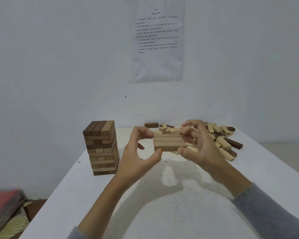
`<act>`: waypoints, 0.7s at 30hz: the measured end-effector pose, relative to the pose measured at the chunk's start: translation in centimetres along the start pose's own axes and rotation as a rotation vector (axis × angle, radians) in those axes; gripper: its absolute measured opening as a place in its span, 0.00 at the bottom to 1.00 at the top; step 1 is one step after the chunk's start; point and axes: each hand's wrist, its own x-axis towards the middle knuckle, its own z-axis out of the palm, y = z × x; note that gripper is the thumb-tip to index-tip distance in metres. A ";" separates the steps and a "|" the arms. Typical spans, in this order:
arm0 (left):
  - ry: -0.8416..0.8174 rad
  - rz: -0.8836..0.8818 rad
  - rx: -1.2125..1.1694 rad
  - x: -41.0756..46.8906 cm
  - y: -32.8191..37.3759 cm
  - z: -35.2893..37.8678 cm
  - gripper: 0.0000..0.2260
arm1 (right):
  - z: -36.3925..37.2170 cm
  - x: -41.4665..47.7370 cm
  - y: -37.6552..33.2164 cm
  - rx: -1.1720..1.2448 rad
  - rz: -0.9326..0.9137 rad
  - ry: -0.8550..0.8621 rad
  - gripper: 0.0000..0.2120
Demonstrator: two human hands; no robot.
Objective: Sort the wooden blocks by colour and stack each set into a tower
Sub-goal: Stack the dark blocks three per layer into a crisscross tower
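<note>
The left hand [138, 152] and right hand [201, 149], fingers [142, 130] curled, pinched opposite ends of a flat set of pale blocks [167, 143], the brown tower [102, 147] at nine o'clock.

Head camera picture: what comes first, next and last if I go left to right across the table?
Block tower → left hand → bundle of light blocks held between both hands → right hand → loose pile of blocks.
</note>
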 end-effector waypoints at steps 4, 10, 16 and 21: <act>0.063 0.110 0.081 1.0 2.9 -2.1 0.16 | 0.7 1.4 -3.0 0.078 -0.055 -0.054 0.30; 0.130 0.145 0.090 2.5 4.5 -6.5 0.16 | 3.6 4.7 -5.7 0.103 -0.128 -0.075 0.27; 0.151 0.112 0.112 3.4 3.4 -10.9 0.20 | 7.6 7.3 -6.6 0.062 -0.133 -0.056 0.27; 0.170 0.049 0.042 4.0 1.0 -14.1 0.23 | 10.7 8.8 -6.2 0.045 -0.111 -0.042 0.29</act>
